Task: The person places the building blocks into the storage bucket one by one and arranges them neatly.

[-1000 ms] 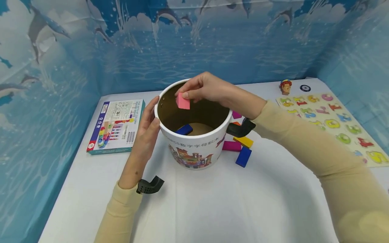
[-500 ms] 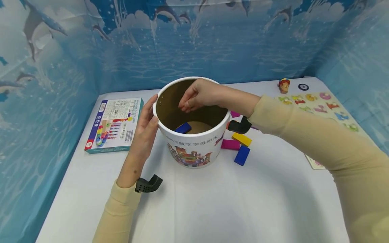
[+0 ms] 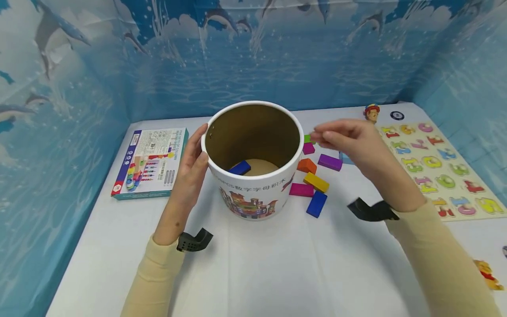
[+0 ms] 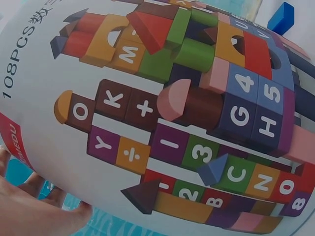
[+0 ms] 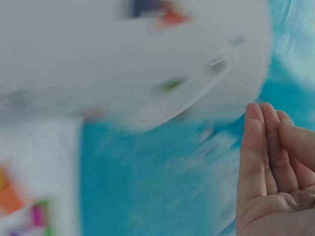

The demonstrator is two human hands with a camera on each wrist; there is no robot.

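Note:
A white bucket printed with colourful building blocks stands upright in the middle of the table. My left hand rests against its left outer wall just below the rim, fingers and thumb spread along the side; the left wrist view shows its fingers at the printed wall. Inside the bucket lies a blue block; the front wall hides part of the bottom. My right hand is in the air to the right of the bucket, holding nothing, fingers extended close together. Below and left of it are an orange block and a purple block.
Beside the bucket lie a yellow block, a magenta block and a blue block. A boxed toy lies at left. On the right are a number puzzle board, a small toy head and a round black disc.
My right hand held a pink block over the bucket, let it go inside, then moved out to the right above the loose blocks. My left hand stayed on the bucket.

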